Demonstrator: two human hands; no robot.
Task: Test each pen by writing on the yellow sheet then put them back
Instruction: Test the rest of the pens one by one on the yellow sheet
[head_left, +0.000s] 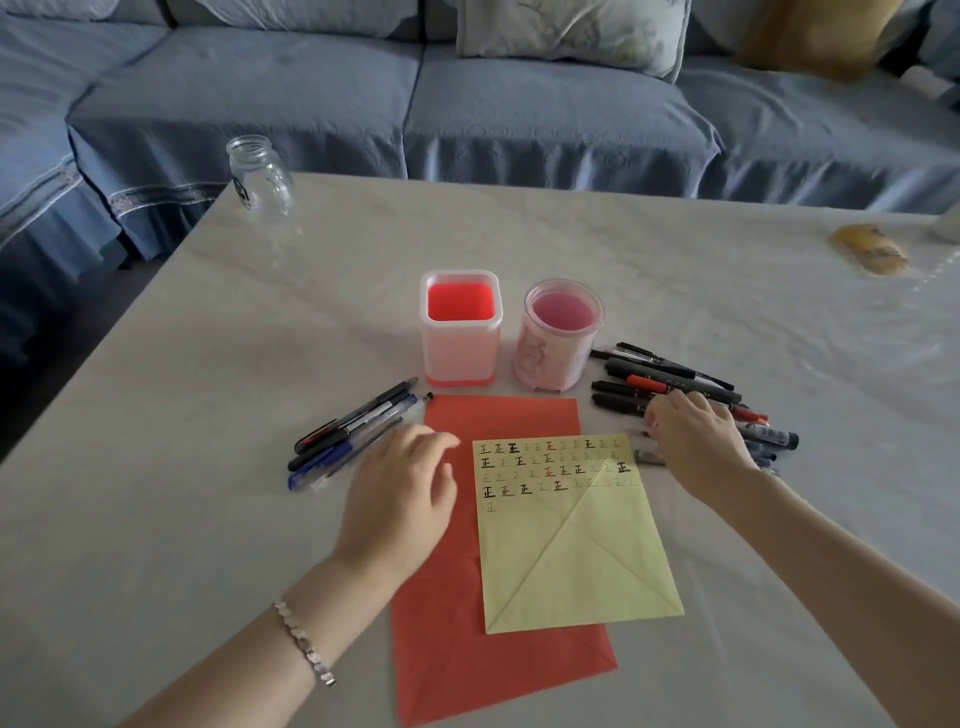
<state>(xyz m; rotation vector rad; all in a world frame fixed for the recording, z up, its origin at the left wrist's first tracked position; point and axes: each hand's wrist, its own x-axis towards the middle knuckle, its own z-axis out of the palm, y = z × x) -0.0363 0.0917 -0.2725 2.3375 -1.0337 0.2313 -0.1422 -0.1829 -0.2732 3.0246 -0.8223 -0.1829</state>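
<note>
**Q:** What lies nearest on the desk (156, 493)?

**A:** A red sheet (467, 649) with the yellow sheet (571, 561) on top. The upper rows of the yellow sheet carry test marks and its lower half is blank, so testing is probably part done.

**Q:** How are the hands posed?

**A:** The left hand (400, 499) is palm down over the red sheet's left edge, just beside the left pens (353, 431). Its fingers (441, 441) are loosely extended and hold nothing, and it is probably there to steady the paper. The right hand (696, 441) reaches palm down past the yellow sheet's top corner onto the right pens (675, 376). Its fingers (675, 405) curve down among them, but whether they grip one cannot be told.

**Q:** And beyond?

**A:** The square holder (460, 338) and round holder (558, 343) stand between the two groups with no pen in either. The pens are probably laid out for testing. A glass jar (260, 179) stands at the far corner, and a sofa (519, 114) lies behind.
</note>
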